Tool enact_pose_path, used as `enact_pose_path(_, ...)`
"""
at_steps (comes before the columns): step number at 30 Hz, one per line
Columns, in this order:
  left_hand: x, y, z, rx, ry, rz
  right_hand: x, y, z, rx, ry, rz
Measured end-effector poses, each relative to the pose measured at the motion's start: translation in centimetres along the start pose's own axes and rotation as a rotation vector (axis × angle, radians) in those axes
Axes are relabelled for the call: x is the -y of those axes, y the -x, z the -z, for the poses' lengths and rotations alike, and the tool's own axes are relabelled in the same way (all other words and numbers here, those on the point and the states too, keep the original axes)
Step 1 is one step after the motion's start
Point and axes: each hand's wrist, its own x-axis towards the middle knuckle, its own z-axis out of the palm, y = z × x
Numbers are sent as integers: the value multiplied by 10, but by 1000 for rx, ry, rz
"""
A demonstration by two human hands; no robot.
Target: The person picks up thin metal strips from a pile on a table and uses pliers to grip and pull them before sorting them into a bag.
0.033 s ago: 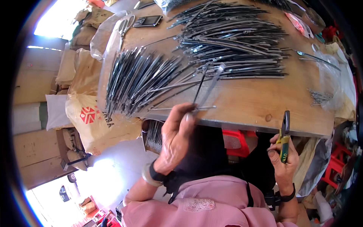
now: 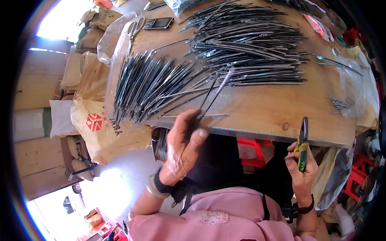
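My left hand (image 2: pixel 183 140) is raised just over the table's front edge, thumb and fingers closed. Two thin dark strips (image 2: pixel 209 94) stick up from its fingers and fan apart, one blurred by motion. In my right hand (image 2: pixel 301 172), near the front right edge, is a pair of pliers (image 2: pixel 304 132) with yellow and green handles, its dark jaws pointing up. Beyond my left hand, a pile of long dark strips (image 2: pixel 152 86) lies slanted. A larger heap of such strips (image 2: pixel 249 44) lies crosswise behind it. A single strip (image 2: pixel 213 115) rests near the front edge.
The wooden table (image 2: pixel 265 104) has a metal-edged front. Scissors (image 2: pixel 134 30) and a phone (image 2: pixel 159 23) lie at the far left. At the right are small metal pieces (image 2: pixel 341 103) and a clear plastic bag (image 2: pixel 350 80). A red stool (image 2: pixel 251 152) stands beneath the table.
My left hand has moved slightly left with the strips, and they sit a little closer together. The right hand and pliers stay put.
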Motion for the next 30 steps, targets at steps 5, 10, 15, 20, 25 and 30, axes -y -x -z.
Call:
enact_pose_path(5, 5, -22, 37, 33, -846, -309, -1, -6, -8, 102, 54, -21)
enact_pose_path(10, 11, -25, 36, 69, -915, -350, -8, -3, -1, 111, 165, -7)
enact_pose_path(15, 26, -52, 58, 115, -1112, -529, -4, -6, -10, 139, 187, 7)
enact_pose_path(20, 48, -50, 93, -22, -1193, -545, -4, -10, -17, 161, 208, 7)
enact_pose_path(25, 41, -53, 82, -87, -1190, -387, -5, -10, -17, 186, 177, -13)
enact_pose_path(30, 28, -60, 65, -89, -1296, -415, -7, -13, 4, 224, 54, -56)
